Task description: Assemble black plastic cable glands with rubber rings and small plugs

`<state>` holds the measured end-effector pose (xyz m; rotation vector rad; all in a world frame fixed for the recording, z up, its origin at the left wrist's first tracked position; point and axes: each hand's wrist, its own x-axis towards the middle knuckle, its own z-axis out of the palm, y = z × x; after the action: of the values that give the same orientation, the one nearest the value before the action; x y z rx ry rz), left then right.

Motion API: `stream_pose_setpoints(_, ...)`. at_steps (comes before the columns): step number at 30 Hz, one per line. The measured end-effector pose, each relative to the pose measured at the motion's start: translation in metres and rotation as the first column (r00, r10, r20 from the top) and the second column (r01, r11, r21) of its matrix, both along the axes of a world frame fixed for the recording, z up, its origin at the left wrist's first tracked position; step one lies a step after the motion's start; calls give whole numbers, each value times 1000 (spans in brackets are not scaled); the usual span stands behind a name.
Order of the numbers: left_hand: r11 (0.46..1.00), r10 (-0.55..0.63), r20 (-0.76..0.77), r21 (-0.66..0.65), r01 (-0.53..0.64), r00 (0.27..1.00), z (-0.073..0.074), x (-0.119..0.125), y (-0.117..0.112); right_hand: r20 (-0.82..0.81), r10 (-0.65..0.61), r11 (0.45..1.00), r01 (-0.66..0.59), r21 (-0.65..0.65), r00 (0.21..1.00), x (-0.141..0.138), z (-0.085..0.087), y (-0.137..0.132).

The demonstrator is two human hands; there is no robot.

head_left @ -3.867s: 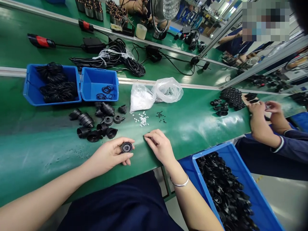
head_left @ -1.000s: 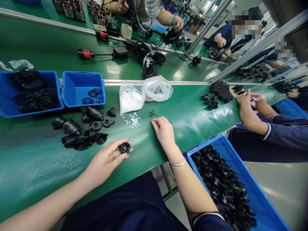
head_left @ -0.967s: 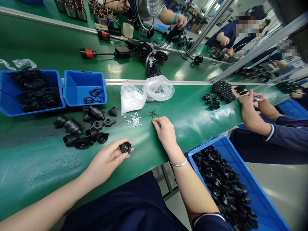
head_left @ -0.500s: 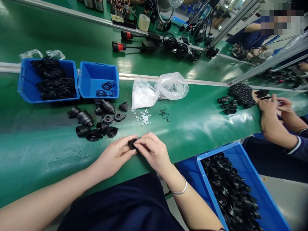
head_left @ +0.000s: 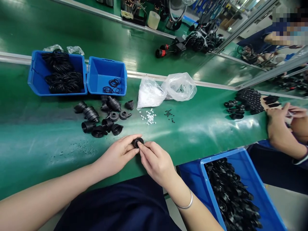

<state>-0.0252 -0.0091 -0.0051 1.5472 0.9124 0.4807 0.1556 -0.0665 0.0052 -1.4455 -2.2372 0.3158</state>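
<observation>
My left hand [head_left: 120, 152] grips a black round plastic cap [head_left: 137, 142] between thumb and fingers, its hollow side facing up. My right hand [head_left: 156, 160] is closed in a pinch, its fingertips pressed into the cap's opening. Whatever those fingertips hold, if anything, is hidden. Beyond the cap lie a small pile of white pieces [head_left: 150, 118] and a scatter of tiny black rings [head_left: 169, 114]. To the left, several black plastic fittings [head_left: 91, 114] rest in a loose group on the green bench [head_left: 60, 128].
Two blue bins [head_left: 96, 69] with black cords and rings stand at the back left. Two clear plastic bags [head_left: 151, 93] sit mid-bench. A blue crate [head_left: 204, 166] of black parts is at my right. Further right, a co-worker's hands [head_left: 279, 118] handle parts. Cables [head_left: 180, 45] lie behind.
The cap has turned so its opening faces me more, and my right fingertips have moved into it. The cables with red-banded plugs behind have shifted right. The whole view has shifted slightly.
</observation>
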Motion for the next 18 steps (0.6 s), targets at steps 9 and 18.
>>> stream_pose_setpoints(9, 1000, 0, -19, -18, 0, 1000, -2, 0, -1, 172, 15, 999, -22, 42, 985, -3, -1, -4)
stream_pose_setpoints(18, 997, 14, -33, 81, -11, 999, 3, 2, -2, 164, -16, 989, -8, 147, 986, -8, -11, -10)
